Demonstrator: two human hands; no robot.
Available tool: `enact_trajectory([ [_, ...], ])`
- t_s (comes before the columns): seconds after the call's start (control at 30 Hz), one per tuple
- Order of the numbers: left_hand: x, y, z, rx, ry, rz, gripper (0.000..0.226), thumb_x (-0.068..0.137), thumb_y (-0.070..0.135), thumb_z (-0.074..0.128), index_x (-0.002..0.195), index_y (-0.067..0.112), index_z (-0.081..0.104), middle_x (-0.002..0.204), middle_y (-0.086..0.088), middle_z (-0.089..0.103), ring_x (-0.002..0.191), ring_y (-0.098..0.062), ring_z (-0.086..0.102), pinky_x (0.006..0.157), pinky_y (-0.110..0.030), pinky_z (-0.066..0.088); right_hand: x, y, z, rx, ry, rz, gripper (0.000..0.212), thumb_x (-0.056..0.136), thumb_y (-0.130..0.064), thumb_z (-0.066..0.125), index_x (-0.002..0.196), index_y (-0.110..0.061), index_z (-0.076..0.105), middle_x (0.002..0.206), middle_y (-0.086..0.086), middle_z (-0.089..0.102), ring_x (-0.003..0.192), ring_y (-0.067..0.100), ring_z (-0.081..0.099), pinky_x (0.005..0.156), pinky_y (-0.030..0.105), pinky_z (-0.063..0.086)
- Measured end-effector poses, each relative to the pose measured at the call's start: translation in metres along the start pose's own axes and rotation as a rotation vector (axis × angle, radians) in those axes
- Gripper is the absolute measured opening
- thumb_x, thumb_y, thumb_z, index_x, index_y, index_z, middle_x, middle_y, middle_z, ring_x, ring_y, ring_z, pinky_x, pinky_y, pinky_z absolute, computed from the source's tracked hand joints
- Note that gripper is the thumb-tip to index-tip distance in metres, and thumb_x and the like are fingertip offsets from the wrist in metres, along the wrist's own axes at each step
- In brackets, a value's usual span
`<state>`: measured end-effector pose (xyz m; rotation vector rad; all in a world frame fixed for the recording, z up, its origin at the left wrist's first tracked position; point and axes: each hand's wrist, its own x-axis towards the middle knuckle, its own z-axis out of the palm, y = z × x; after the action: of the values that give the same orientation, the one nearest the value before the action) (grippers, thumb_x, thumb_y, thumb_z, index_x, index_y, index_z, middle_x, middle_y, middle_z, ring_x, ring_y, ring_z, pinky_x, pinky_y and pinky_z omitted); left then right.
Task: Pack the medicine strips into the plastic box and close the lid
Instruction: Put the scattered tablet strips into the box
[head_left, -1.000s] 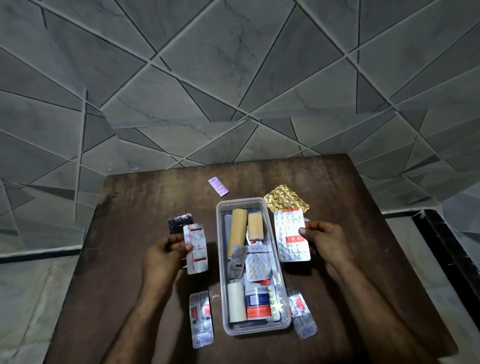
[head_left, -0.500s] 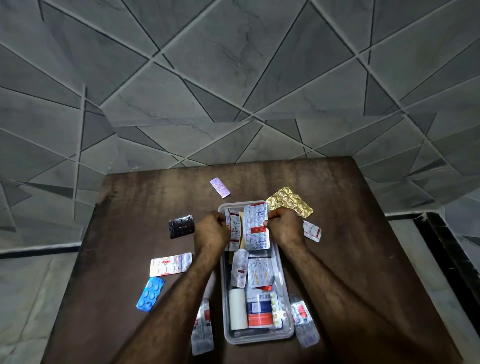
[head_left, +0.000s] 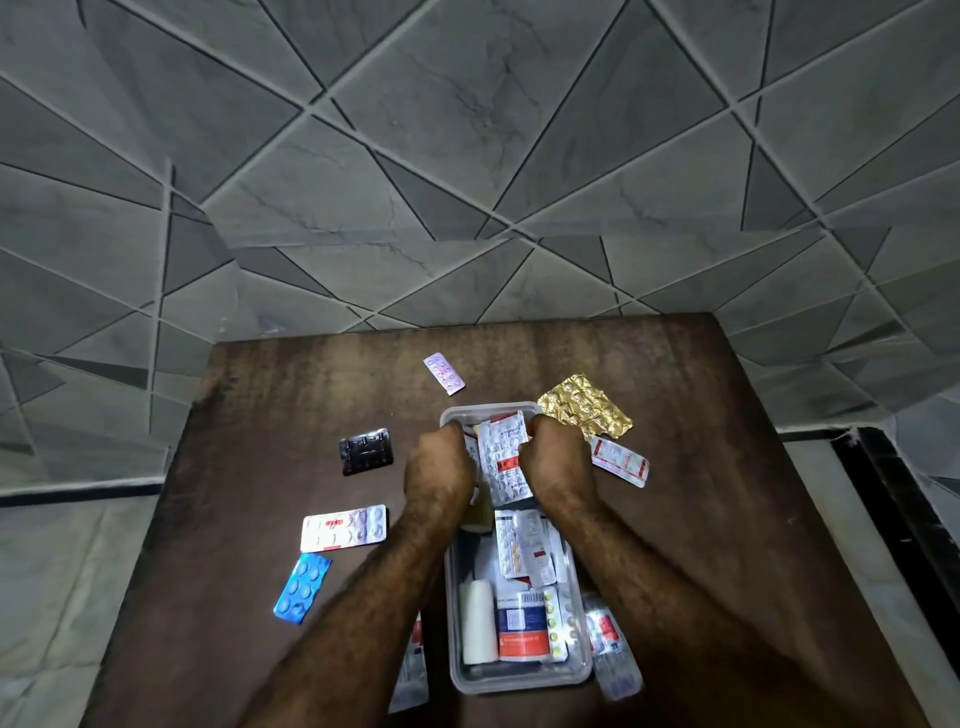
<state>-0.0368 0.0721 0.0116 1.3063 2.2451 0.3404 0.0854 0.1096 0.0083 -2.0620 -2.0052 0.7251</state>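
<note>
Pressing strips (head_left: 503, 462) into the plastic box (head_left: 582, 675), left hand (head_left: 441, 470) and right hand (head_left: 558, 462), apart a second ago, now both grasp them; many wait outside.

A dark brown wooden tabletop (head_left: 270, 415) is filling the lower middle of the view, its grain running from 12 toward 6 o'clock. Grey marbled wall tiles (head_left: 467, 130) (cut into triangles and slanted shapes by pale grout lines) are spreading across the whole upper half. A black band (head_left: 893, 493) is running along the pale floor (head_left: 47, 597) at 3 o'clock.
</note>
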Motion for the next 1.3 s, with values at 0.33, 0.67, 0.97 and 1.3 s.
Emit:
enact_trajectory([
  [0.33, -0.006, -0.008, 0.002, 0.251, -0.039, 0.105, 0.028, 0.095, 0.015, 0.044, 0.120, 0.011, 0.056, 0.117, -0.017, 0.066, 0.106, -0.037, 0.065, 0.083, -0.041, 0.053, -0.015, 0.016, -0.011, -0.003, 0.006, -0.182, 0.021, 0.083, -0.010, 0.057, 0.100, -0.009, 0.069, 0.102, 0.013, 0.072, 0.096, 0.031, 0.065, 0.079, 0.034, 0.049],
  [0.67, -0.021, -0.077, -0.001, -0.382, 0.348, -0.025, 0.020, 0.087, 0.016, 0.065, 0.106, 0.018, 0.072, 0.105, -0.005, 0.074, 0.090, -0.023, 0.069, 0.080, -0.026, 0.047, -0.066, 0.113, -0.027, 0.142, 0.046, 0.039, 0.014, 0.083, -0.012, 0.068, 0.095, -0.013, 0.074, 0.098, 0.006, 0.076, 0.091, 0.023, 0.069, 0.081, 0.027, 0.048],
  [0.97, -0.002, -0.203, 0.013, 0.245, -0.087, -0.005, 0.067, 0.069, 0.047, 0.055, 0.135, 0.032, 0.054, 0.148, 0.000, 0.050, 0.136, -0.027, 0.045, 0.109, -0.049, 0.038, -0.114, 0.155, 0.000, 0.168, -0.191, 0.178, 0.033, 0.072, -0.033, 0.080, 0.099, -0.018, 0.068, 0.094, 0.001, 0.071, 0.085, 0.016, 0.066, 0.080, 0.030, 0.052],
  [1.3, -0.007, -0.170, -0.007, 0.313, -0.121, 0.071, 0.041, 0.079, 0.036, 0.064, 0.120, 0.036, 0.061, 0.124, 0.002, 0.062, 0.114, -0.024, 0.059, 0.098, -0.038, 0.044, -0.131, 0.145, 0.013, 0.035, -0.298, 0.145, 0.036, 0.066, -0.041, 0.071, 0.096, -0.029, 0.057, 0.096, -0.003, 0.069, 0.087, 0.015, 0.064, 0.076, 0.029, 0.051],
])
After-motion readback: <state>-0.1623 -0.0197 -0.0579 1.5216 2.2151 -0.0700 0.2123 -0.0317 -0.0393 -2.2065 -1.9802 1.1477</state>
